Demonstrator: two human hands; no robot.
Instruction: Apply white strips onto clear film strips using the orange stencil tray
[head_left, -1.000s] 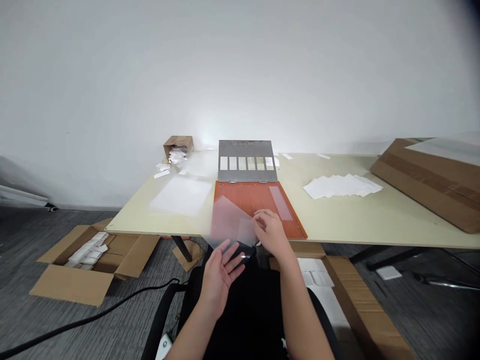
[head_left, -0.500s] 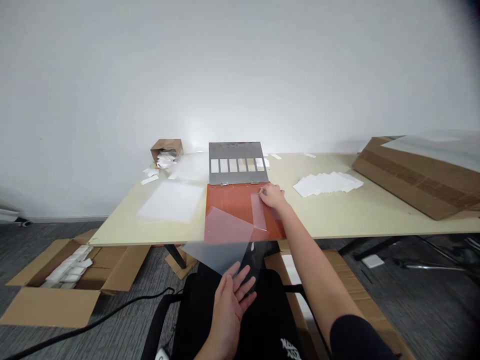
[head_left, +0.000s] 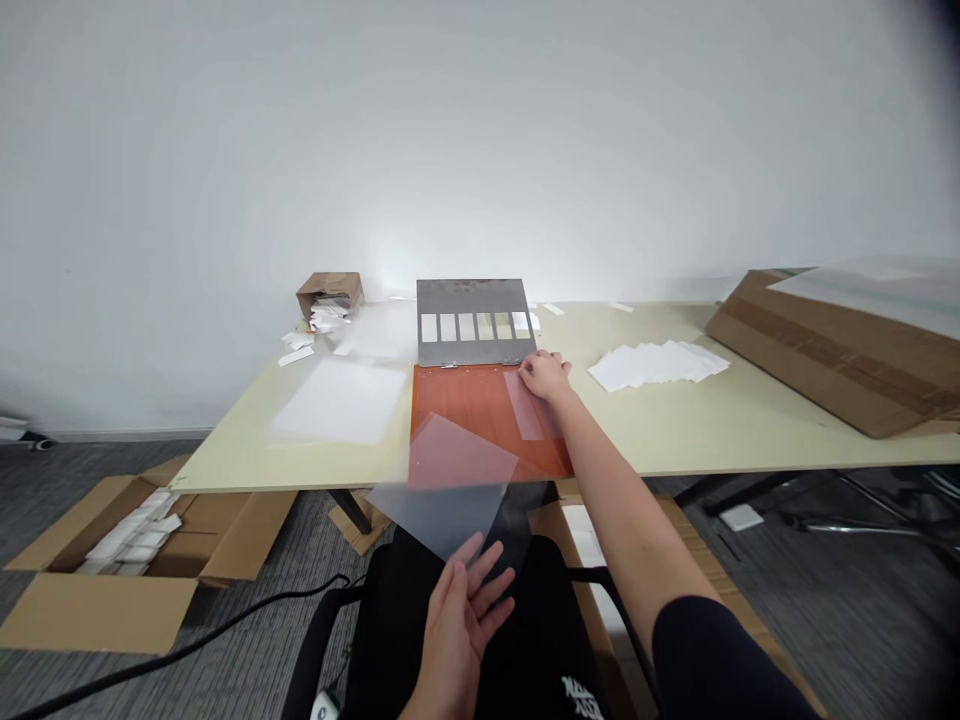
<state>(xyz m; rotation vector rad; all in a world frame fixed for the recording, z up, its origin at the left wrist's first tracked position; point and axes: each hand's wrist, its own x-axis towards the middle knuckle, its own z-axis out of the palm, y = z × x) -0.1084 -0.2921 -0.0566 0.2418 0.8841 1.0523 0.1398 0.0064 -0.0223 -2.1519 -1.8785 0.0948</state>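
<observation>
The left hand (head_left: 466, 622) is open, fingers spread, at the near side below the table edge, and one clear plastic sheet (head_left: 450, 500) leans against its fingertips, rising over the near edge of the table onto one orange board (head_left: 465, 420). The right hand (head_left: 545, 376) rests at the board's far right corner, fingers lightly curled on one narrow translucent strip (head_left: 523, 405); whether it pinches the strip cannot be told. The board's near edge lines up with the near edge of the pale table (head_left: 675, 430), and its far edge meets one grey metal plate (head_left: 471, 322) cut with six rectangular windows. Left of the board lies one frosted sheet (head_left: 337, 400); well to the right lies one loose stack of white sheets (head_left: 656, 365). One small brown box (head_left: 328, 293) lies tipped at the far left, spilling white pieces. One large flat carton (head_left: 832, 350) sits at the right end, and one open carton of white packets (head_left: 112, 540) stands on the floor to the left.
</observation>
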